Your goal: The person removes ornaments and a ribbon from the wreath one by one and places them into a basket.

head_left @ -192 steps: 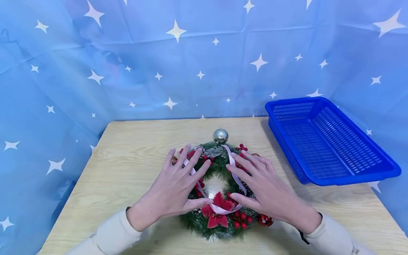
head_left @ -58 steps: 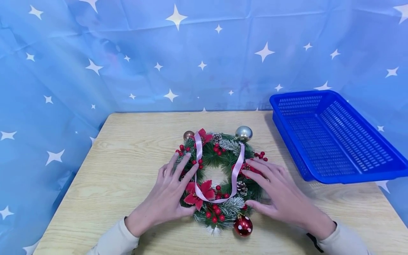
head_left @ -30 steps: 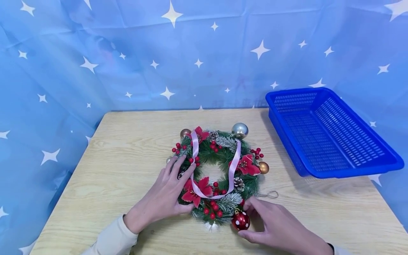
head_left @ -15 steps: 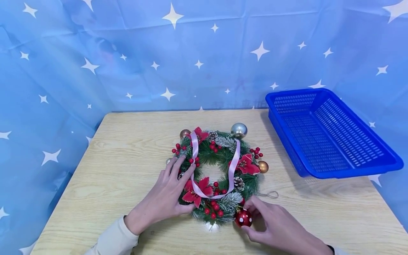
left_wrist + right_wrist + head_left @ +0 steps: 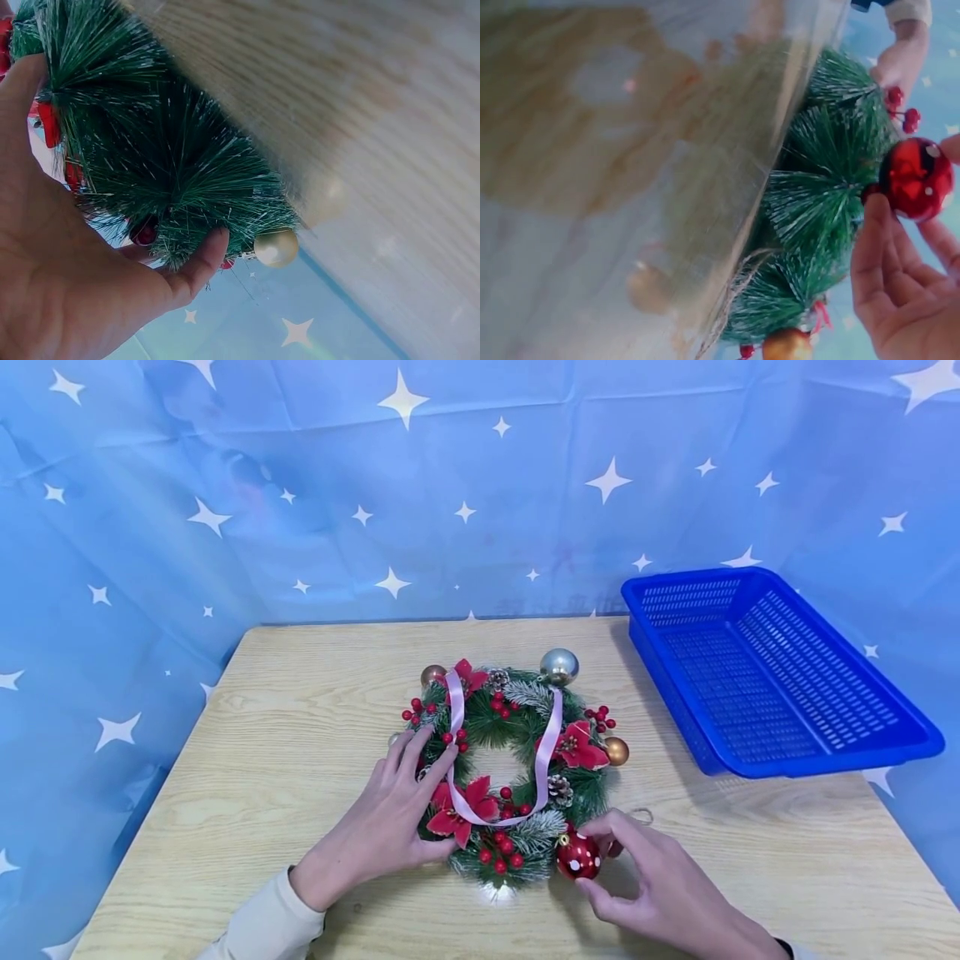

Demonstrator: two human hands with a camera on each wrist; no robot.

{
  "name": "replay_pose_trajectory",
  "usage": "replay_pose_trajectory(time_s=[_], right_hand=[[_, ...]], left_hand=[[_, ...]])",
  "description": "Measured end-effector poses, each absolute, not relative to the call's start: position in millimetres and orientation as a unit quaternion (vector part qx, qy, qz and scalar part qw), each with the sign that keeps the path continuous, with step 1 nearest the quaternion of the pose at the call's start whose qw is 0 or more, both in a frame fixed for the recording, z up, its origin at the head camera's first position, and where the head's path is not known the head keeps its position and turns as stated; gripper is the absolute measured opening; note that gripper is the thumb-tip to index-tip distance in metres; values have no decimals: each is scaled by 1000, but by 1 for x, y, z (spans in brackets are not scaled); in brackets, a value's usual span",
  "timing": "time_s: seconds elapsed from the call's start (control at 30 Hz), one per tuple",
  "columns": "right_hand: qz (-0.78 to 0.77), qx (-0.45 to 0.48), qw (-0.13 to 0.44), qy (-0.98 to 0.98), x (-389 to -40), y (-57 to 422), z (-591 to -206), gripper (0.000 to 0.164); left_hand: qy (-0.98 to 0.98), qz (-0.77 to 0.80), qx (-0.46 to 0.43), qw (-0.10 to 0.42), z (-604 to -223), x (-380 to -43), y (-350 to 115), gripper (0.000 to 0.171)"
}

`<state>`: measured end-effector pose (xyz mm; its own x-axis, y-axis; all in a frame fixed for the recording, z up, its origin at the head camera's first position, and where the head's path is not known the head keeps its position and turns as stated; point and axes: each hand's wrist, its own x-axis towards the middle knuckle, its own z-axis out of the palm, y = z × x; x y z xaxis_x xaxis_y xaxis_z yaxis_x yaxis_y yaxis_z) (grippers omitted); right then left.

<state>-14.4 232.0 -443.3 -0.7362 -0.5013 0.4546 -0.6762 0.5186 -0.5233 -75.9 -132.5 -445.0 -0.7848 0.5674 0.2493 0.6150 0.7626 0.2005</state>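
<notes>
A green Christmas wreath (image 5: 487, 727) with red poinsettias, berries and pine cones lies flat on the table. My left hand (image 5: 382, 822) grips its left side, fingers over the top and thumb at the front edge; the left wrist view shows the hand around the needles (image 5: 172, 172). At the wreath's front right, my right hand (image 5: 660, 881) pinches a shiny red bauble (image 5: 577, 857) with white dots between thumb and fingers, also seen in the right wrist view (image 5: 915, 180). A pale pink ribbon (image 5: 551, 739) loops over the wreath.
A blue perforated basket (image 5: 705, 718) stands at the table's right side. Silver (image 5: 559, 667) and gold (image 5: 616, 751) baubles stick out from the wreath's rim. A twine loop (image 5: 642, 815) shows beside it, partly behind my right hand. A starry blue cloth (image 5: 450, 468) hangs behind the table (image 5: 262, 718).
The wreath has turned clockwise since the oldest frame. My right hand has left its right side and taken hold of the red bauble, which has shifted slightly up and right. The left hand keeps its place lately.
</notes>
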Motion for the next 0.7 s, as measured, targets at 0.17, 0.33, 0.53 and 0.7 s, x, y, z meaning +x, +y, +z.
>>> replay_pose_trajectory(time_s=[0.17, 0.33, 0.53, 0.7], right_hand=[[379, 338, 136, -851, -19, 234, -440, 51], [402, 328, 139, -843, -24, 236, -435, 56], [414, 318, 164, -837, -30, 239, -426, 56], [423, 299, 167, -839, -38, 245, -420, 61]], left_hand=[[-936, -136, -314, 87, -444, -75, -132, 113], [-935, -137, -316, 87, -445, -75, -131, 113], [-935, -135, -316, 88, -446, -77, -131, 113], [-937, -132, -312, 84, -447, -75, -132, 114]])
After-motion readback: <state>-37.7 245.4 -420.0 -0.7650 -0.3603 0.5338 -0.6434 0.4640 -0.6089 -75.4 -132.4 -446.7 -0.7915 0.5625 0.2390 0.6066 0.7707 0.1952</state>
